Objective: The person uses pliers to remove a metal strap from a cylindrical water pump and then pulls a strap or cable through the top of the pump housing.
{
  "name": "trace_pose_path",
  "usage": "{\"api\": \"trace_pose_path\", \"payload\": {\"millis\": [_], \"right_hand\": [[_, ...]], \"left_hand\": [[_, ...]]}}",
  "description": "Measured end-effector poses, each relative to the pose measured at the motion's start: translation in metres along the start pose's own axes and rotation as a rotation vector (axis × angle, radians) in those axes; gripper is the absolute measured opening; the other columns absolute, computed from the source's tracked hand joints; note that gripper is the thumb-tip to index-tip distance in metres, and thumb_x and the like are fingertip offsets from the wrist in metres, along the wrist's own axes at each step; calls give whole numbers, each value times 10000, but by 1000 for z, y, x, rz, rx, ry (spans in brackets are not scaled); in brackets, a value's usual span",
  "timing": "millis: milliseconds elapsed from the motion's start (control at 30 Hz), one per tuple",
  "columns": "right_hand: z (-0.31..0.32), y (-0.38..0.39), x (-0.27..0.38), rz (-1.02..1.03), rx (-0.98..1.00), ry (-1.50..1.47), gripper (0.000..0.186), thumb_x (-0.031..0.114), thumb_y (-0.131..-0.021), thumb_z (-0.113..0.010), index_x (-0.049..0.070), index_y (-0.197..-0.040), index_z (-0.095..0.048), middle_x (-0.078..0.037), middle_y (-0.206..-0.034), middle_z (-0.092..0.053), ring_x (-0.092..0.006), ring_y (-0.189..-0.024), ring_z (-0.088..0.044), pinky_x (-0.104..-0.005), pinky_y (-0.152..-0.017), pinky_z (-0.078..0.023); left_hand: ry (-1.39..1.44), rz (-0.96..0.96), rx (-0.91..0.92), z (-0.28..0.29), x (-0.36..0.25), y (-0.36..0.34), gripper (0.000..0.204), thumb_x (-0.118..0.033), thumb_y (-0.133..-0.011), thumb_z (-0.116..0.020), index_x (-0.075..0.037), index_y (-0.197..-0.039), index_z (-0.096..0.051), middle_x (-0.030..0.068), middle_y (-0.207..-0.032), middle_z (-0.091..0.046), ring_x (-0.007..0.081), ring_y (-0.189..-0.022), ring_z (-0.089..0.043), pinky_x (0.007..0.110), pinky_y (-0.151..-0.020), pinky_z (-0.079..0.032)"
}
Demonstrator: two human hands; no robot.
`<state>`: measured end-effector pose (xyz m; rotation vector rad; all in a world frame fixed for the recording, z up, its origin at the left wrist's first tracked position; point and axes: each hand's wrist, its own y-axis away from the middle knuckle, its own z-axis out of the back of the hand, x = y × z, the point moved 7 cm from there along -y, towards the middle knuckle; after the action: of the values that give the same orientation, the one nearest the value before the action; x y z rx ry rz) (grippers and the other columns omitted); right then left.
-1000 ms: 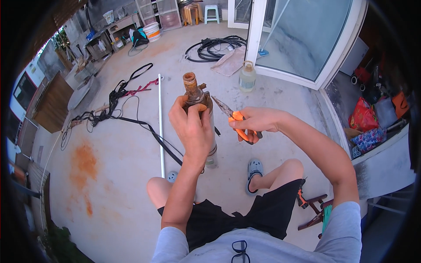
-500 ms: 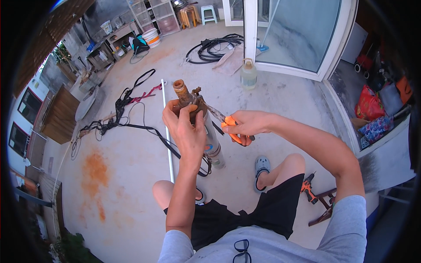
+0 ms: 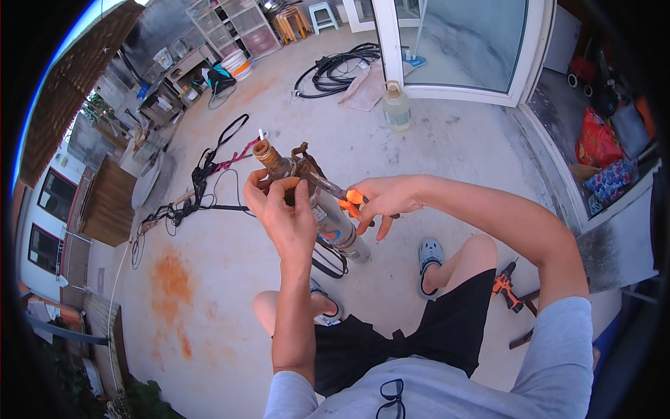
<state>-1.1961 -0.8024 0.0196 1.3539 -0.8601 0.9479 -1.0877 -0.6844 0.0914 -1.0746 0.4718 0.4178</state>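
My left hand (image 3: pixel 283 213) grips the rusty top fitting (image 3: pixel 278 159) of a long steel cylinder (image 3: pixel 333 227), which leans toward the left with its foot on the ground between my feet. A rusted bracket (image 3: pixel 302 150) sticks up beside its threaded neck. My right hand (image 3: pixel 380 195) holds orange-handled pliers (image 3: pixel 352 201), their jaws reaching into the fitting just right of my left fingers; the tips are hard to make out. A black cable (image 3: pixel 328 262) loops beside the cylinder's lower part.
Tangled black straps (image 3: pixel 202 178) lie left, a hose coil (image 3: pixel 335 70) farther back. A plastic jug (image 3: pixel 396 108) stands by the glass door (image 3: pixel 453 49). An orange drill (image 3: pixel 504 288) rests at lower right. A bucket (image 3: pixel 236 64) and stools (image 3: pixel 322 17) stand at the rear.
The cylinder's top has tilted down and left with my left hand. The pliers have moved left onto the fitting, and my right fingers have loosened and spread somewhat around the handles.
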Motion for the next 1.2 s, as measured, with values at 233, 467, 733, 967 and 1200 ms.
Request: {"api": "trace_pose_path", "payload": {"millis": [233,467,733,967,1200], "right_hand": [[9,-3,8,-100,-6,-39,276,76,-872,-564,-10,-1130,-517,-131,-1108,-556,-268,-1036,-664,-387,-717,-619],[34,4,29,-287,-121,238,162,95,-878,-574,-20,-991,-594,-109,-900,-627,-189,-751,-647,-311,-630,-575],[31,13,64,-426,-191,588,187,168,-816,-611,-2,-895,-613,-133,-836,-644,-162,-608,-504,-330,-513,-382],[11,-3,13,-279,-322,58,141,142,-786,-615,34,-829,-534,-71,-700,-563,-166,-539,-539,-310,-497,-413],[12,-31,-12,101,-474,176,104,92,-778,-595,15,-783,-526,-54,-671,-538,-171,-576,-526,-342,-536,-415]], "left_hand": [[15,8,6,0,10,8,133,-47,-796,-764,-6,-897,-688,162,-1253,-457,302,-1132,-470,404,-919,-443],[41,-63,-10,-2,11,12,161,-14,-767,-776,-59,-905,-708,153,-1280,-463,307,-1151,-466,420,-991,-400],[120,-118,-83,-2,15,16,205,25,-726,-771,-61,-904,-718,195,-1309,-477,359,-1169,-452,429,-980,-395],[53,-249,-76,13,12,11,301,-44,-740,-800,-38,-1016,-680,164,-1216,-562,310,-1081,-541,391,-944,-443],[482,111,164,0,44,-69,424,-235,-764,-812,42,-1026,-626,111,-892,-664,186,-832,-621,308,-754,-492]]}}
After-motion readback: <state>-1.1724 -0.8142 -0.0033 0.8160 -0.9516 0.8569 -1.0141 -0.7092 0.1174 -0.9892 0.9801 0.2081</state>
